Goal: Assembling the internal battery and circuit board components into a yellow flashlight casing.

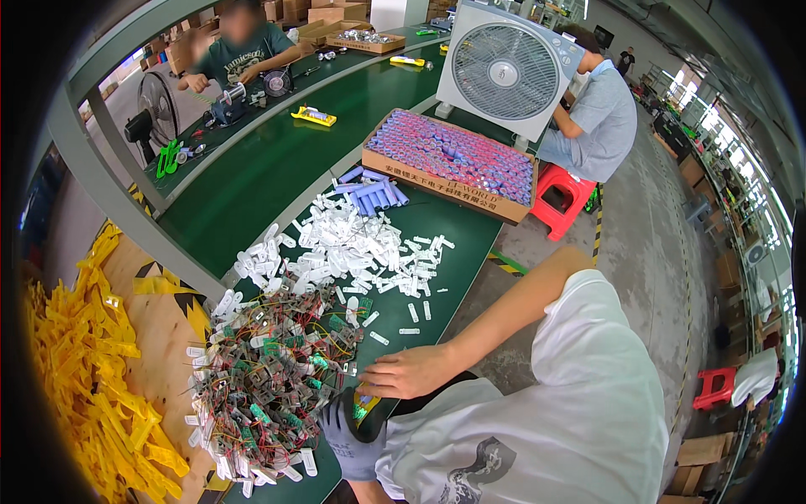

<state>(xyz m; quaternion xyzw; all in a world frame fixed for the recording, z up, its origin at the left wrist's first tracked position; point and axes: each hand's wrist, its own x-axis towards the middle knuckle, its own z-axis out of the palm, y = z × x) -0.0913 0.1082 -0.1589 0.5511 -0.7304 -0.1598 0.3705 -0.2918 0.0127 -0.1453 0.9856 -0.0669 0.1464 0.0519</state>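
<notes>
At the near edge of the green bench, my left hand, in a grey glove, is closed around a small yellow casing with a green circuit board showing in it. My bare right hand lies over the casing's far end, its fingers bent and close together on it; the fingertips are partly hidden. Just left of both hands rises a heap of circuit boards with red and yellow wires and white end pieces. Beyond my right hand lie loose white plastic parts and several purple battery cells.
A carton of battery cells stands beyond, before a box fan. Yellow casings lie on the green conveyor. More yellow parts cover a wooden board at left. Two people sit farther along, one on a red stool.
</notes>
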